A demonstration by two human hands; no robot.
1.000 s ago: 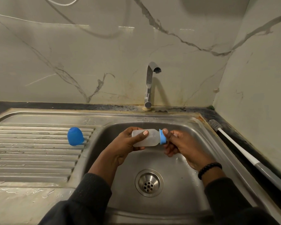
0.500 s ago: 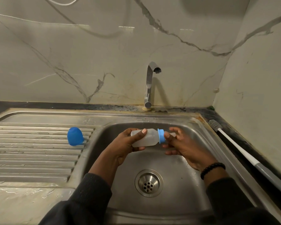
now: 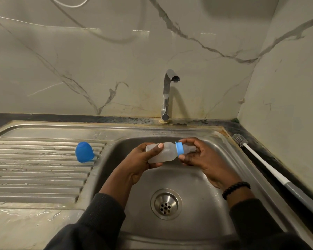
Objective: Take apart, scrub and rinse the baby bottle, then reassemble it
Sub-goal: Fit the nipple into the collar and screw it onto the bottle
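Left hand (image 3: 143,159) wraps bottle (image 3: 161,152) sideways as an anchor; right hand (image 3: 197,156) pinches blue collar (image 3: 180,151) at 3 o'clock, probably unscrewing; cap (image 3: 84,152) parked at 9.

Single head-worn view, wide-angle, looking forward and down from above the sink (image 3: 202,139). Basin and drain (image 3: 166,204) sit near, low in frame; the tap (image 3: 167,94) and marble wall stand beyond, facing the camera. Draining board lies left, side wall right. Edges bend.
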